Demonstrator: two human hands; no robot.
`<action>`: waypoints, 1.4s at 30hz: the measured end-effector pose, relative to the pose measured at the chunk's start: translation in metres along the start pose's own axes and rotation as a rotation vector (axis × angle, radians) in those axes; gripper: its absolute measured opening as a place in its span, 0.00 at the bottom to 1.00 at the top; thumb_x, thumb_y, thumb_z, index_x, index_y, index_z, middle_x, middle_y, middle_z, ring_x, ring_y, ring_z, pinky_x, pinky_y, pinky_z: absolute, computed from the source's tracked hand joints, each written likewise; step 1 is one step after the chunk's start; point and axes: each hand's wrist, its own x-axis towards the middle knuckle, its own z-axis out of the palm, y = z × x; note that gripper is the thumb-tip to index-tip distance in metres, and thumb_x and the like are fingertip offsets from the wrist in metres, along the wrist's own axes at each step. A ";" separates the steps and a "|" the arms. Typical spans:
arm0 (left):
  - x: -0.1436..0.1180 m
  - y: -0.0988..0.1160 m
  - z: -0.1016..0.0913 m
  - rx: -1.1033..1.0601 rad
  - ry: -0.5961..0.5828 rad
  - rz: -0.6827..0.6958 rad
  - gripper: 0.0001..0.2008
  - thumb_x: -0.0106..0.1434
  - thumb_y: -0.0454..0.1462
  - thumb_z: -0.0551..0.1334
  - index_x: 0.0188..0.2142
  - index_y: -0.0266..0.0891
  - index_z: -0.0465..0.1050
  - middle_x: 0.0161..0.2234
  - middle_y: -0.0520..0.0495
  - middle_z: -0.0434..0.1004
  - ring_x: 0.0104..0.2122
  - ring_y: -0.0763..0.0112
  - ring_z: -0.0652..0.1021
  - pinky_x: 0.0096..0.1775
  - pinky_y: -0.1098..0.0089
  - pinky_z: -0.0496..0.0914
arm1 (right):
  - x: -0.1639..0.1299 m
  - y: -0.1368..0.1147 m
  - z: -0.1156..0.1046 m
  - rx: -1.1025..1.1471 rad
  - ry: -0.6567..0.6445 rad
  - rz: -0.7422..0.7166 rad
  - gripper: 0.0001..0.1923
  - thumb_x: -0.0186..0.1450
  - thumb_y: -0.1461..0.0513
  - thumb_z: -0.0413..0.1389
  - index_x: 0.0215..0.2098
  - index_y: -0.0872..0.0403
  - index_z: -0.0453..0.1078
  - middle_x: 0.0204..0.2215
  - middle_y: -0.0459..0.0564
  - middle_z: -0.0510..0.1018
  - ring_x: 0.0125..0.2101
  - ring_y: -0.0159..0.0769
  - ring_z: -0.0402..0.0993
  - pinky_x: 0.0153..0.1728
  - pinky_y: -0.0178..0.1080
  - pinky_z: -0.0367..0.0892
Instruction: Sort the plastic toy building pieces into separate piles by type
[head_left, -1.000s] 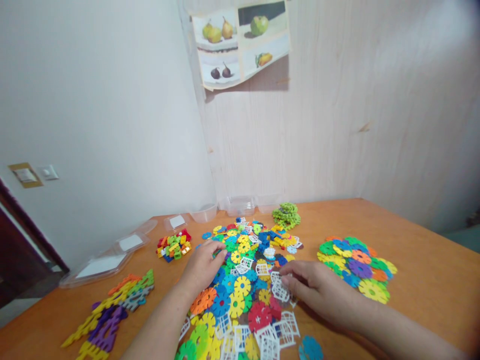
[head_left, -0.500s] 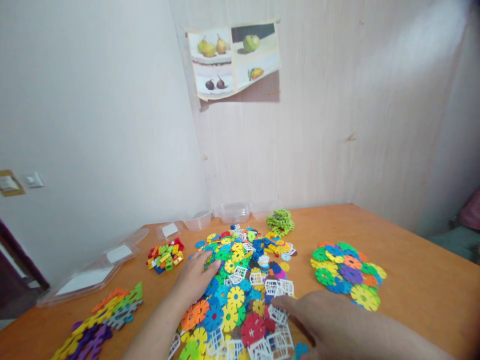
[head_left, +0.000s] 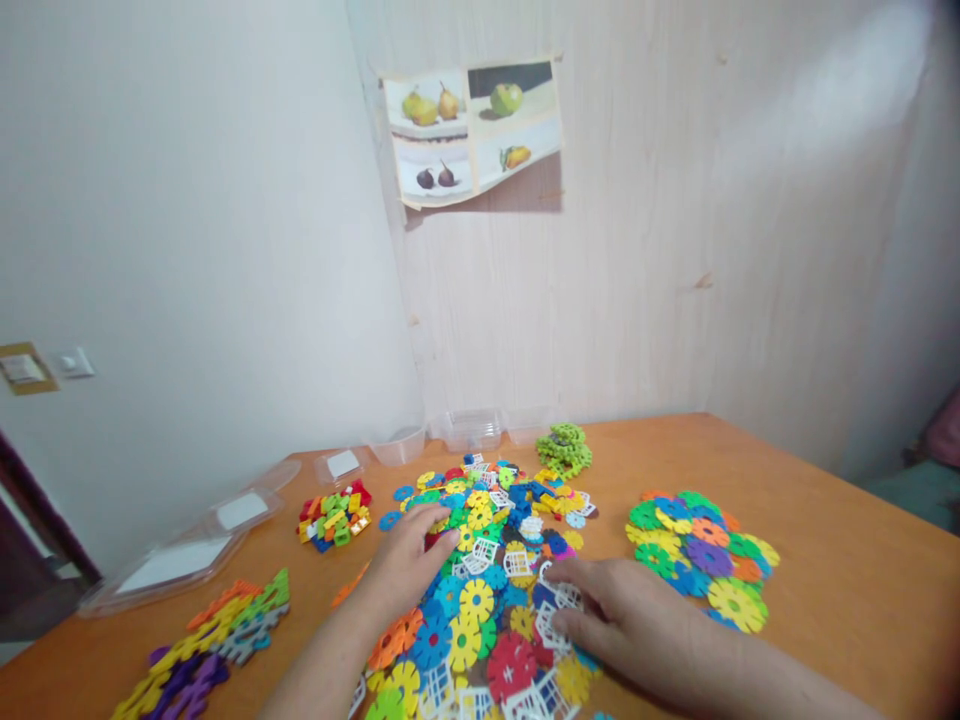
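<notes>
Sliding back into the central pile of plastic snowflake discs (head_left: 480,590), the right hand (head_left: 630,625) is pinching white lattice pieces (head_left: 556,610), while the left hand (head_left: 409,560) is lying flat, fingers loose, on discs beside it.

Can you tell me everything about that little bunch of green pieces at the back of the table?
The green pile is a small heap of light-green, flower-shaped discs with notched edges, and they look like plastic. They are stacked loosely on one another, some flat and some tilted. The heap rests on the orange wooden table near the wall, just behind the big mixed-colour pile and beside the clear tubs. No hand touches it.
</notes>
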 end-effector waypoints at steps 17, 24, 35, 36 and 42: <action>0.008 -0.032 -0.009 -0.007 0.153 -0.173 0.22 0.65 0.50 0.54 0.48 0.41 0.75 0.50 0.41 0.78 0.51 0.58 0.76 0.51 0.63 0.67 | 0.016 0.020 0.015 0.197 0.173 0.044 0.20 0.69 0.50 0.46 0.46 0.49 0.74 0.33 0.47 0.82 0.32 0.40 0.77 0.33 0.37 0.69; 0.006 -0.037 -0.009 0.103 0.030 -0.209 0.23 0.66 0.54 0.51 0.42 0.41 0.76 0.44 0.39 0.80 0.45 0.56 0.78 0.43 0.64 0.67 | 0.019 0.019 0.011 0.211 0.252 0.050 0.21 0.69 0.49 0.45 0.44 0.52 0.74 0.35 0.50 0.82 0.36 0.42 0.77 0.37 0.39 0.70; 0.000 -0.004 -0.010 0.088 -0.061 -0.079 0.17 0.66 0.49 0.54 0.34 0.42 0.74 0.33 0.48 0.78 0.32 0.66 0.75 0.32 0.72 0.60 | 0.054 0.032 -0.007 -0.187 0.283 0.210 0.17 0.66 0.55 0.48 0.46 0.53 0.73 0.39 0.54 0.80 0.37 0.41 0.76 0.37 0.38 0.64; 0.000 -0.003 -0.010 0.092 -0.065 -0.073 0.17 0.66 0.48 0.53 0.32 0.41 0.73 0.32 0.48 0.77 0.32 0.67 0.74 0.31 0.72 0.59 | 0.061 0.033 -0.008 -0.222 0.266 0.219 0.18 0.65 0.55 0.49 0.47 0.53 0.73 0.41 0.55 0.79 0.39 0.42 0.76 0.39 0.38 0.64; 0.000 -0.001 -0.010 0.035 -0.042 -0.015 0.16 0.67 0.45 0.53 0.32 0.41 0.74 0.31 0.49 0.77 0.33 0.67 0.74 0.33 0.71 0.60 | 0.103 0.044 -0.005 -0.369 0.237 0.178 0.25 0.63 0.59 0.51 0.58 0.55 0.67 0.53 0.61 0.73 0.53 0.49 0.68 0.50 0.43 0.61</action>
